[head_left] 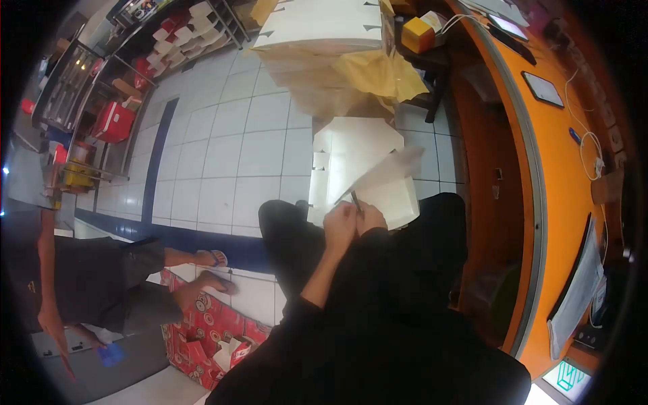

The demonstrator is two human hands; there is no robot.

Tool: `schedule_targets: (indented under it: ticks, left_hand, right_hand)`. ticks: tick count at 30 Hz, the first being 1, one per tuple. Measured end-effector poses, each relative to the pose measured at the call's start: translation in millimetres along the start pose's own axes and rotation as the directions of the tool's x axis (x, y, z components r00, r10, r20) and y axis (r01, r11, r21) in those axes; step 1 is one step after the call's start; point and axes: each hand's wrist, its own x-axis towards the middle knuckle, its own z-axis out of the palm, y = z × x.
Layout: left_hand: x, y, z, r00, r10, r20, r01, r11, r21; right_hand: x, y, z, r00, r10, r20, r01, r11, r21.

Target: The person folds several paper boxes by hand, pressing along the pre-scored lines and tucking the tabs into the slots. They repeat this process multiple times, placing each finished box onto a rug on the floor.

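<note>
A flat white cardboard box blank [351,145] with notched edges lies before my lap, its near part close to my knees. My left hand [339,226] is closed over it, fingertips against my right hand [371,219]; I cannot tell what the left fingers grip. A slim dark pen-like tool [356,200] sticks up from the closed fingers of my right hand. Rising to the right of the hands is a pale, thin sheet [388,172], blurred and tilted over the blank, its lower end right at my fingers.
Beyond stands a stack of white box blanks [324,23], with brown wrapping paper [378,74] around it. An orange counter [506,135] runs along the right, carrying a tablet [543,89] and cables. At left, a person [88,277] stands beside a red patterned carton [202,314].
</note>
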Motion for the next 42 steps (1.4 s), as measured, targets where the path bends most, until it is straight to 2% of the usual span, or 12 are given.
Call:
schedule_targets:
  ticks: [4, 6, 8, 12, 14, 16, 18, 20, 23, 32, 35, 42]
  left_hand:
    - [24, -11, -8, 0.994, -0.088, -0.058, 0.084, 0.994, -0.072]
    - [29, -10, -7, 0.996, -0.082, -0.035, 0.078, 0.992, -0.099]
    - [32, -15, -1, 0.995, -0.078, -0.069, 0.075, 0.996, -0.052]
    - [32, 2, 3, 0.989, -0.008, -0.144, 0.013, 0.999, 0.036]
    - [30, 23, 2, 0.980, 0.088, -0.179, -0.065, 0.989, 0.130]
    - [30, 33, 9, 0.937, 0.320, -0.140, -0.276, 0.925, 0.262]
    - [30, 50, 32, 0.971, 0.239, -0.022, -0.236, 0.967, 0.092]
    - [29, 76, 53, 0.978, -0.038, 0.204, 0.011, 0.991, 0.132]
    - [34, 67, 77, 0.955, -0.085, 0.285, 0.036, 0.984, 0.174]
    - [43, 12, 85, 0.939, -0.248, 0.237, 0.235, 0.969, 0.080]
    - [42, 25, 80, 0.899, -0.361, 0.248, 0.394, 0.914, -0.096]
    - [48, -10, 87, 0.946, -0.245, 0.211, 0.290, 0.932, -0.219]
  right_hand:
    - [8, -4, -19, 0.974, -0.165, 0.155, 0.061, 0.850, 0.524]
    - [17, -5, -58, 0.999, 0.038, -0.003, -0.033, 0.896, 0.444]
    - [38, 22, -91, 0.892, 0.011, -0.451, 0.040, 0.994, 0.103]
    - [96, 106, -104, 0.680, -0.059, -0.731, -0.073, 0.986, -0.147]
    - [114, 123, -103, 0.916, 0.077, -0.393, -0.029, 0.991, 0.129]
    - [112, 110, -107, 0.937, 0.035, -0.349, 0.028, 0.984, 0.175]
    - [107, 92, -110, 0.968, 0.104, -0.228, -0.054, 0.975, 0.216]
    - [99, 82, -107, 0.964, 0.069, -0.259, -0.003, 0.969, 0.246]
    - [92, 83, -98, 0.974, 0.006, -0.227, 0.032, 0.986, 0.165]
    - [78, 58, -85, 0.990, 0.136, 0.024, -0.136, 0.927, 0.349]
    - [73, 58, -76, 0.990, -0.018, -0.141, 0.043, 0.984, 0.175]
    - [36, 46, -68, 0.990, -0.068, -0.125, 0.067, 0.998, -0.017]
